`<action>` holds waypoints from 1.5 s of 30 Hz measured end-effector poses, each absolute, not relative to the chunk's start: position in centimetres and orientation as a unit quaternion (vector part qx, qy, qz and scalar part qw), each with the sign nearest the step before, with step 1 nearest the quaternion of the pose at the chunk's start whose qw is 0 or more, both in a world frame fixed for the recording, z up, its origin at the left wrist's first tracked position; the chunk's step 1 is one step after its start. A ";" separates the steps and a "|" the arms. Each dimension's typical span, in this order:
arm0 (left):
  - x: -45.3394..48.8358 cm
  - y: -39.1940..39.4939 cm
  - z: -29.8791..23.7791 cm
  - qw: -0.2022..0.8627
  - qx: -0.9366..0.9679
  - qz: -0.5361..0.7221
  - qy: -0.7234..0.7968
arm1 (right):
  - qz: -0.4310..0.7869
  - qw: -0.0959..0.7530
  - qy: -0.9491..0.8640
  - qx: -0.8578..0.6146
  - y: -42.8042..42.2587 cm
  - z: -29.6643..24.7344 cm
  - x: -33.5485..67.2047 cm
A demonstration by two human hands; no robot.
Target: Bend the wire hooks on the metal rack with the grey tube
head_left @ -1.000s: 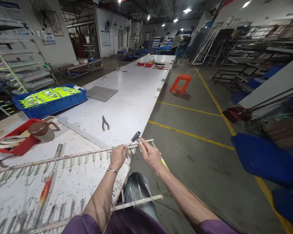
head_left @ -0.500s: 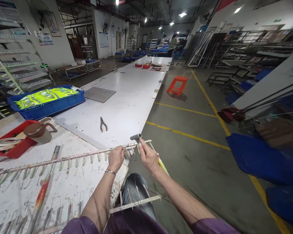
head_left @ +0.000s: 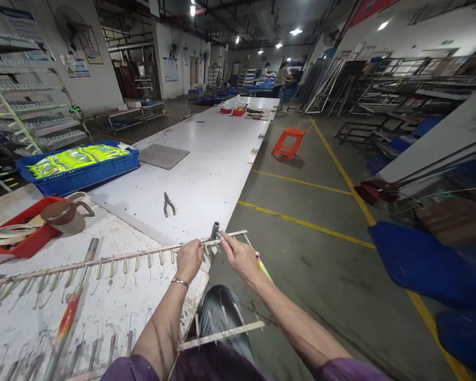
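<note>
A long thin rack bar (head_left: 115,260) with several small hooks hanging from it lies across the paint-stained end of the white table (head_left: 206,159). My left hand (head_left: 189,259) is closed round this bar near its right end. My right hand (head_left: 240,256) pinches a short grey tube (head_left: 214,230), which stands upright against the bar just right of the left hand. A yellow-green rod (head_left: 263,267) shows below the right hand. A second hooked bar (head_left: 222,334) lies across my lap.
Pliers (head_left: 167,203) lie on the table beyond the hands. A red tray (head_left: 27,243) with tape rolls and a brown jug (head_left: 65,213) sit at left, a blue crate (head_left: 79,172) behind. An orange stool (head_left: 287,142) stands on the floor; a person works far off.
The grey tube in my right hand has turned from lying sideways above the bar to upright against it. My left hand has kept its grip on the bar.
</note>
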State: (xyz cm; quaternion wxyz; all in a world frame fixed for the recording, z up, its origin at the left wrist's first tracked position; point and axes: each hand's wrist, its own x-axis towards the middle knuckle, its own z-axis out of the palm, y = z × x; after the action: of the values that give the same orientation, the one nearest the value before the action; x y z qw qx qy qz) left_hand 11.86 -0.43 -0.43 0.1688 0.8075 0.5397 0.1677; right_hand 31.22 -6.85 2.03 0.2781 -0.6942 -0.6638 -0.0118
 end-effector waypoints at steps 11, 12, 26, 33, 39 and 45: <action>11.6 -0.3 -0.7 0.183 0.807 0.179 0.532 | -0.025 0.282 -0.645 -0.710 -6.8 2.9 31.4; 11.6 -0.3 -0.7 0.183 0.808 0.178 0.532 | -0.038 0.316 -0.637 -0.702 -6.9 2.9 31.4; 11.5 -0.4 -0.7 0.187 0.807 0.172 0.533 | -0.033 0.305 -0.648 -0.696 -6.8 2.4 31.1; 11.6 -0.5 -0.6 0.187 0.808 0.176 0.531 | -0.050 0.349 -0.635 -0.687 -6.7 2.6 31.5; 11.6 -0.5 -0.5 0.191 0.806 0.168 0.534 | 0.007 0.239 -0.657 -0.715 -6.7 2.7 30.9; 11.6 -0.5 -0.5 0.197 0.802 0.181 0.535 | -0.029 0.329 -0.640 -0.694 -6.5 2.7 30.8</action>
State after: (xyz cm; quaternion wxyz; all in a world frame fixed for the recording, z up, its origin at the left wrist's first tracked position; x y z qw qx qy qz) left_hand 11.57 -0.51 -0.50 0.1966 0.8016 0.5349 0.1806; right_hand 30.76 -6.47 2.71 0.3288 -0.6940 -0.6398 -0.0293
